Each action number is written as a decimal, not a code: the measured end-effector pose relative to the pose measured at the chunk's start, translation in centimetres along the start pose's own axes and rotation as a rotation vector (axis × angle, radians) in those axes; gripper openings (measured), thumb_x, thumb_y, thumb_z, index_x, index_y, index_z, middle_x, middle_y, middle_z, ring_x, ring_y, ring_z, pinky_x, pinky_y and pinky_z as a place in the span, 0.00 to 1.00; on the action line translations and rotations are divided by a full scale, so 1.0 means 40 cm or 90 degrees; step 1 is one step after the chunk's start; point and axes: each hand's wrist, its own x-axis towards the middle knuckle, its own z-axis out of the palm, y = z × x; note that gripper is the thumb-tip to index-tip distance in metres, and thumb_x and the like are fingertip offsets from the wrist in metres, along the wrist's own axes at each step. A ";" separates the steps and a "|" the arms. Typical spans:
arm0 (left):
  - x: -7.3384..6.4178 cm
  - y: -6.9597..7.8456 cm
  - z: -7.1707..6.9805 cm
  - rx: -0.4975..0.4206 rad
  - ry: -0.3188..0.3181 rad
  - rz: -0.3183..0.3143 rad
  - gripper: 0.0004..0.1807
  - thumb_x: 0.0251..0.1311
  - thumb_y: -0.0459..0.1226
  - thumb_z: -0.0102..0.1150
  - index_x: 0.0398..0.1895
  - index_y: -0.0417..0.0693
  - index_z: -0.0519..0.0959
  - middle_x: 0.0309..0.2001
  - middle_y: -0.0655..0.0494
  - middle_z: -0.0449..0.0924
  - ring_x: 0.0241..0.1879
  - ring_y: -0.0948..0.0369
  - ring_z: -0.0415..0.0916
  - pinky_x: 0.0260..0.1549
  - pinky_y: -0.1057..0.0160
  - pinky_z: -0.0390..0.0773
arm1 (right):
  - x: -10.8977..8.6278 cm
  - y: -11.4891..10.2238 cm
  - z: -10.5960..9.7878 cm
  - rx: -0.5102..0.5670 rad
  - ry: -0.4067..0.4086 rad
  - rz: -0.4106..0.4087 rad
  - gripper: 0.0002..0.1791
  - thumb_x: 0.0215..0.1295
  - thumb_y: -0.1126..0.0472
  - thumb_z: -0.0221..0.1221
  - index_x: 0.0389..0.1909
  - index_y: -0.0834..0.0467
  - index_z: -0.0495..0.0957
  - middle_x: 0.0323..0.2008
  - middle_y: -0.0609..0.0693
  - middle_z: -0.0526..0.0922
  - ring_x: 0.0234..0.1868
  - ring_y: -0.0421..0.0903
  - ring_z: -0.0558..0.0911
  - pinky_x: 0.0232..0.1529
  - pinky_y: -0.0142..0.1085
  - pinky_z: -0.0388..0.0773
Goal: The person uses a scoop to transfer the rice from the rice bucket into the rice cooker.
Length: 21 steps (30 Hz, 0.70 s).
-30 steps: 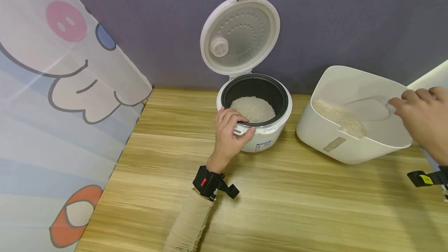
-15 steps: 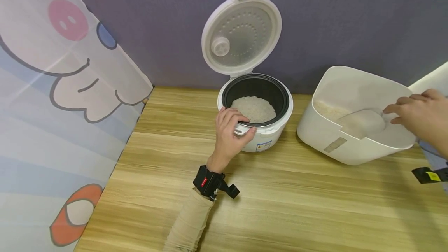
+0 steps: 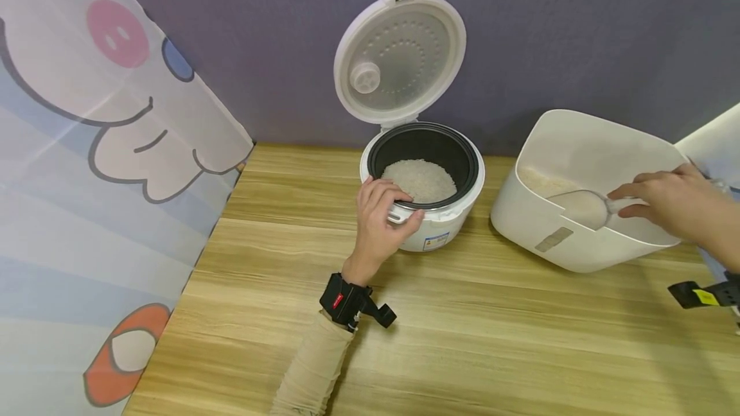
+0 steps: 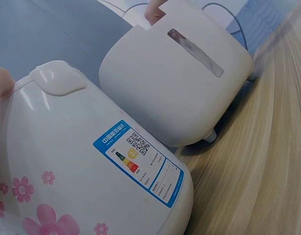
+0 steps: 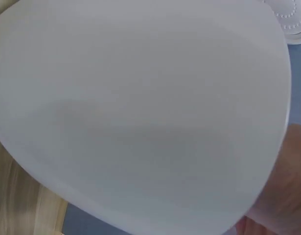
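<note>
The left hand (image 3: pixel 378 223) holds a round white rice cooker (image 3: pixel 452 223), and the right hand (image 3: pixel 665 201) grips a clear scoop (image 3: pixel 609 206) in a boxy white bin (image 3: pixel 595 250).

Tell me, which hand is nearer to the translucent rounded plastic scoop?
Right. The right hand holds the scoop; the left hand is farther left, touching the round white rice cooker.

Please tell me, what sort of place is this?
Perhaps a kitchen or a corner set up like one: an open rice cooker and a white rice container stand on a wooden table.
</note>
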 end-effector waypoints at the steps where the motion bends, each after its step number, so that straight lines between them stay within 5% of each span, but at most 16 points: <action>1: 0.000 0.000 0.000 0.000 0.000 0.000 0.17 0.62 0.52 0.64 0.33 0.48 0.81 0.40 0.51 0.82 0.52 0.50 0.76 0.68 0.44 0.62 | 0.003 -0.002 0.002 0.002 0.003 -0.004 0.15 0.41 0.63 0.78 0.34 0.56 0.88 0.29 0.56 0.86 0.29 0.57 0.85 0.35 0.60 0.74; 9: -0.002 -0.001 0.002 -0.001 0.002 0.001 0.18 0.62 0.53 0.63 0.33 0.47 0.81 0.40 0.51 0.82 0.52 0.50 0.76 0.68 0.45 0.62 | 0.022 -0.017 0.019 0.044 0.034 -0.037 0.15 0.41 0.63 0.77 0.33 0.57 0.88 0.27 0.53 0.87 0.24 0.53 0.84 0.23 0.46 0.70; 16: -0.001 0.001 0.002 -0.003 -0.001 0.004 0.18 0.63 0.53 0.63 0.33 0.48 0.81 0.40 0.51 0.82 0.52 0.50 0.76 0.68 0.45 0.62 | 0.029 -0.018 0.037 0.085 0.075 -0.071 0.16 0.38 0.61 0.76 0.33 0.57 0.88 0.28 0.52 0.88 0.24 0.53 0.85 0.23 0.47 0.74; 21: -0.002 -0.002 0.000 -0.002 -0.003 -0.001 0.17 0.62 0.52 0.64 0.33 0.47 0.81 0.40 0.51 0.82 0.52 0.50 0.75 0.68 0.45 0.62 | 0.032 -0.025 0.037 0.102 0.052 -0.059 0.14 0.48 0.60 0.75 0.38 0.59 0.88 0.29 0.49 0.89 0.24 0.48 0.86 0.25 0.43 0.76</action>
